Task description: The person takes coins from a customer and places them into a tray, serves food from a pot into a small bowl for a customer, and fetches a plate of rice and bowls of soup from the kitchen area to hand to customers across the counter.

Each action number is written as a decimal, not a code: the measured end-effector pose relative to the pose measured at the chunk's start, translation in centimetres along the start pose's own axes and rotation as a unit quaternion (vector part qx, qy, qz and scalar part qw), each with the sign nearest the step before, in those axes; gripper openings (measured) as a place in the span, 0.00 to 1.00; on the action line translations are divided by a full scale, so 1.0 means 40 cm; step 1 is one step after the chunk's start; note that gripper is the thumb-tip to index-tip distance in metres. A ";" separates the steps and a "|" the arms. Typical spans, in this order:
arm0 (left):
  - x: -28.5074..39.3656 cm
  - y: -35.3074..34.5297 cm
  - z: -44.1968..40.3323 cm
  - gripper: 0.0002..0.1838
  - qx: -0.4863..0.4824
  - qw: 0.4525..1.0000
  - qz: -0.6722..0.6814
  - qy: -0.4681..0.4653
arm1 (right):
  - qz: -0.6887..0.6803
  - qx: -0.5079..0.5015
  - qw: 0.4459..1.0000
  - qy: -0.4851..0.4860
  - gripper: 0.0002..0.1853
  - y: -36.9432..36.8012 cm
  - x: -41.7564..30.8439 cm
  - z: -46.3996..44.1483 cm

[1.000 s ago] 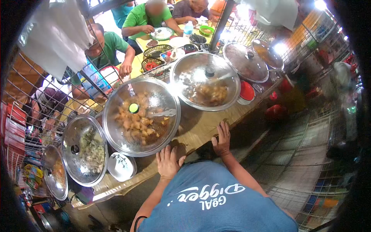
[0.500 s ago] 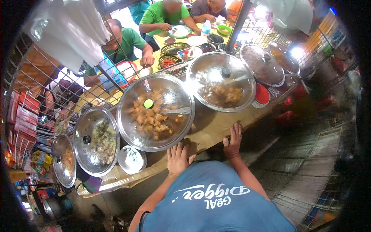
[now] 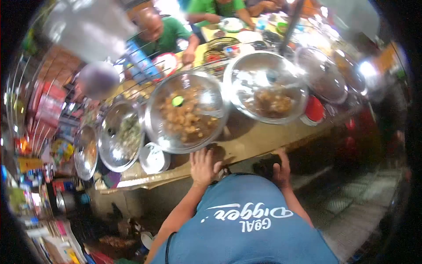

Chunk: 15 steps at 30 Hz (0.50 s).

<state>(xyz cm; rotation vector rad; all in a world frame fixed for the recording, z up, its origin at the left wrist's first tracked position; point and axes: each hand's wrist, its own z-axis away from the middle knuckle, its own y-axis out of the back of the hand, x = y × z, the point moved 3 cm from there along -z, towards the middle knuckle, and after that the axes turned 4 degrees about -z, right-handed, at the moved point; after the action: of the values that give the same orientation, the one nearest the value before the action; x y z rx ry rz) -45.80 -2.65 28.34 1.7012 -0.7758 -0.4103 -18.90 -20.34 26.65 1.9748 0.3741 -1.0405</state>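
My left hand (image 3: 202,166) lies flat on the brown-covered counter (image 3: 246,143), fingers stretched out and holding nothing. Just beyond its fingertips stands a large pot of chunky orange-brown food under a glass lid (image 3: 187,112) with a green knob. My right hand (image 3: 282,170) is at the counter's front edge, its fingers and thumb apart, with nothing in it. Past that hand sits another pot of brown food under a glass lid (image 3: 266,88). A stack of white bowls (image 3: 154,158) stands left of my left hand.
More lidded pots (image 3: 121,136) line the counter on both sides. A red tub (image 3: 313,111) stands under the right pots. Behind a wire grille, a person in green (image 3: 169,35) and others sit at a table with plates and baskets (image 3: 215,55). Plastic bags (image 3: 85,28) hang above.
My view has swung left and blurred. My right hand has drawn back from the counter top to its front edge. The left hand stays flat on the counter.
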 end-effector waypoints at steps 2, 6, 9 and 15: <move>0.003 -0.006 -0.003 0.31 0.021 0.998 -0.045 0.038 | -0.051 -0.026 0.997 -0.043 0.29 0.057 0.054 0.041; 0.015 -0.020 -0.005 0.31 0.029 0.994 -0.084 0.059 | 0.018 -0.199 0.926 -0.321 0.25 0.079 0.318 0.174; 0.019 -0.033 0.000 0.33 0.058 0.993 -0.067 0.076 | 0.071 -0.310 0.847 -0.425 0.26 0.095 0.624 0.378; 0.031 -0.045 0.008 0.33 0.091 0.983 -0.105 0.120 | -0.082 -0.305 0.738 -0.596 0.28 0.206 0.710 0.611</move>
<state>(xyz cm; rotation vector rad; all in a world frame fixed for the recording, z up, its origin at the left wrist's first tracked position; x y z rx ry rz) -44.61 -3.51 26.71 1.9704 -0.4699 -0.2765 -9.70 -48.03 1.73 0.4465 0.1119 -1.7704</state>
